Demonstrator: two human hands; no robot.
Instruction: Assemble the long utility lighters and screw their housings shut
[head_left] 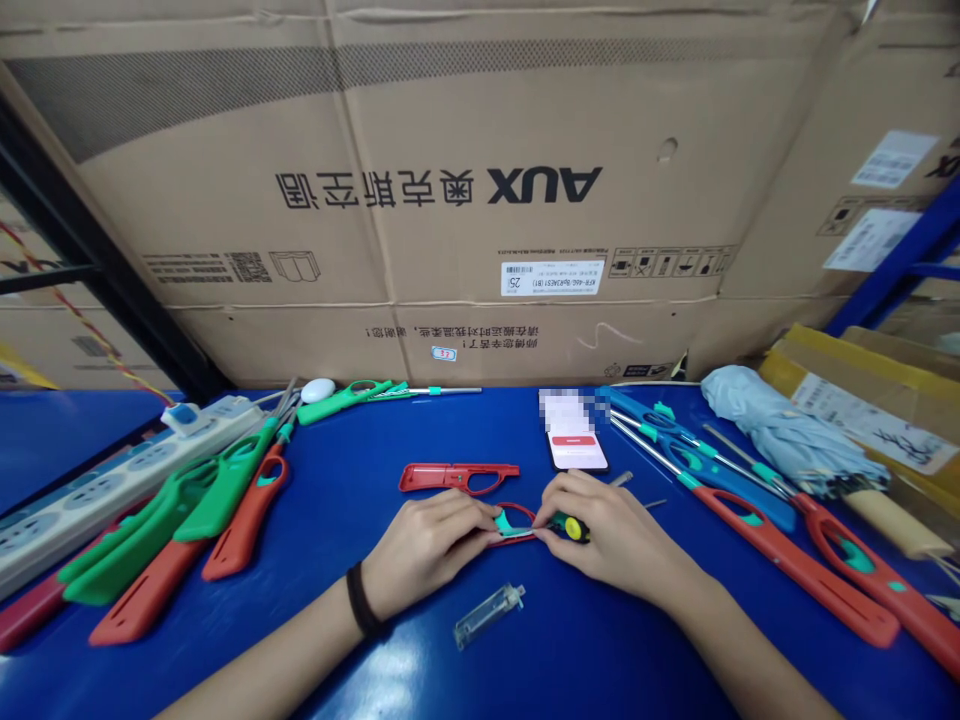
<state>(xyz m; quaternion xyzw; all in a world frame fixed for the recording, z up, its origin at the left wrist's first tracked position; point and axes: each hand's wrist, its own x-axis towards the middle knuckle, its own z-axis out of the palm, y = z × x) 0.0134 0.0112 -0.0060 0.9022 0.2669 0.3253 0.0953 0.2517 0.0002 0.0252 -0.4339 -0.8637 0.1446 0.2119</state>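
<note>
A person's left hand (pixel 427 545) is pinching a small red-and-teal plastic part (pixel 514 524) between thumb and fingers near the middle of a blue workbench (pixel 337 640), while the right hand (pixel 619 530) is clenched around a yellow-capped screwdriver (pixel 575 528) with its fingers wrapped close against that part. A black band (pixel 362 600) is circling the left wrist. Toward the near edge, a clear plastic tank (pixel 487 615) is lying apart from both hands, and just beyond them a red lighter shell (pixel 457 478) is lying on its side, seemingly not yet fitted with parts. A phone (pixel 574 440) with a blurred screen is resting beside the shell. What appear to be finished long lighters are lying in a green-and-red pile (pixel 172 520) toward the left edge and a red-and-blue pile (pixel 795 560) toward the right, with blue bench showing between each pile and the hands. A power strip (pixel 112 490) is running along the left edge, a folded umbrella (pixel 787 430) is lying at the far right corner, and a large AUX carton (pixel 450 200) is standing beyond the far edge.
</note>
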